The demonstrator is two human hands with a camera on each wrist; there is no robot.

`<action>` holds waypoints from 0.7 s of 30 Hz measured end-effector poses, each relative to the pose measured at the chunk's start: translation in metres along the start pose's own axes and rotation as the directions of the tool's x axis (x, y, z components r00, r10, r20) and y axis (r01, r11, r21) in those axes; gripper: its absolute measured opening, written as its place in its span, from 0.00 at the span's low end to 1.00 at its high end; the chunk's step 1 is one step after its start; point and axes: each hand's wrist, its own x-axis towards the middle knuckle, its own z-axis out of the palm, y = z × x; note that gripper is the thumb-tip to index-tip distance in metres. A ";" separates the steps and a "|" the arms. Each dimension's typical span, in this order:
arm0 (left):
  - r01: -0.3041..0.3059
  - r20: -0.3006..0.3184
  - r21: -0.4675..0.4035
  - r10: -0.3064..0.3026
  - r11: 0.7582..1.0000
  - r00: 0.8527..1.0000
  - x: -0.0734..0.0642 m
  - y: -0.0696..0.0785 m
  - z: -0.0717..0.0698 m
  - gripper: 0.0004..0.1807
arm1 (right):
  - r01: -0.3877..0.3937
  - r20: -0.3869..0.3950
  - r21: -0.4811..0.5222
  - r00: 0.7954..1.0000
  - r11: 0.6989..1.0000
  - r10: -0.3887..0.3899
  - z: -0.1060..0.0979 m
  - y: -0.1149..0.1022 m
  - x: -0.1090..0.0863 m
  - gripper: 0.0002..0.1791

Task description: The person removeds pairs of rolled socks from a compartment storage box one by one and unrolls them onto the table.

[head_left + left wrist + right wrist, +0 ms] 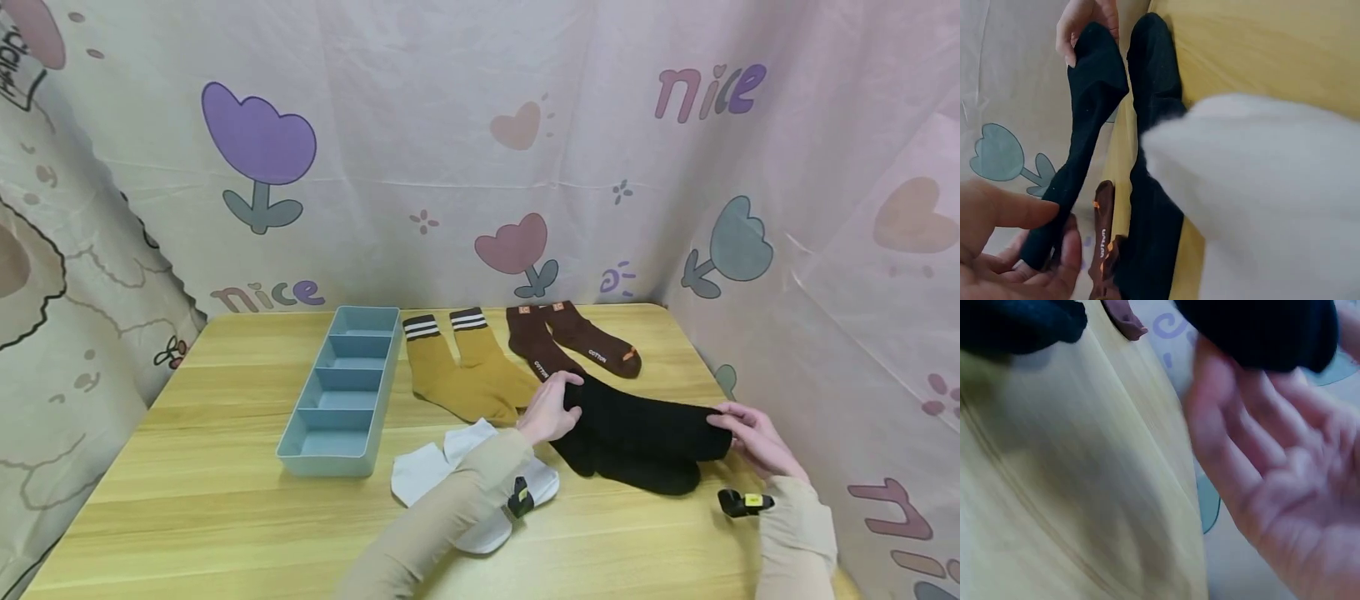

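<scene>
A black sock (645, 419) is stretched sideways above the table between my hands. My left hand (550, 410) pinches one end with thumb and fingers; in the left wrist view the sock (1085, 125) looks bunched and narrow there. The other end is held by my right hand (761, 440), its fingers beneath the cloth in the right wrist view. Below lies a second black sock (667, 478), flat on the table and partly covered. White socks (422, 472) lie under my left forearm, which hides part of them.
A blue-grey box (360, 462) with several compartments stands at left. Mustard socks (468, 387) with striped cuffs lie beside it, brown socks (592, 342) to their right at the back. A printed curtain (420, 167) borders the wooden table (217, 433) at the back and sides.
</scene>
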 end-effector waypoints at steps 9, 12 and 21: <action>0.037 -0.100 -0.132 -0.050 0.991 0.994 0.030 0.003 0.033 0.17 | -0.052 -0.356 0.021 0.933 0.998 0.056 0.001 0.009 0.006 0.15; 0.072 -0.102 -0.144 -0.087 0.987 0.991 0.035 0.005 0.044 0.14 | -0.126 -0.395 -0.084 0.915 0.988 0.083 0.001 0.011 0.005 0.15; 0.109 0.169 0.064 -0.118 0.992 0.978 0.039 0.006 0.053 0.21 | -0.293 -0.447 -0.468 0.892 0.834 0.063 -0.004 0.011 0.008 0.21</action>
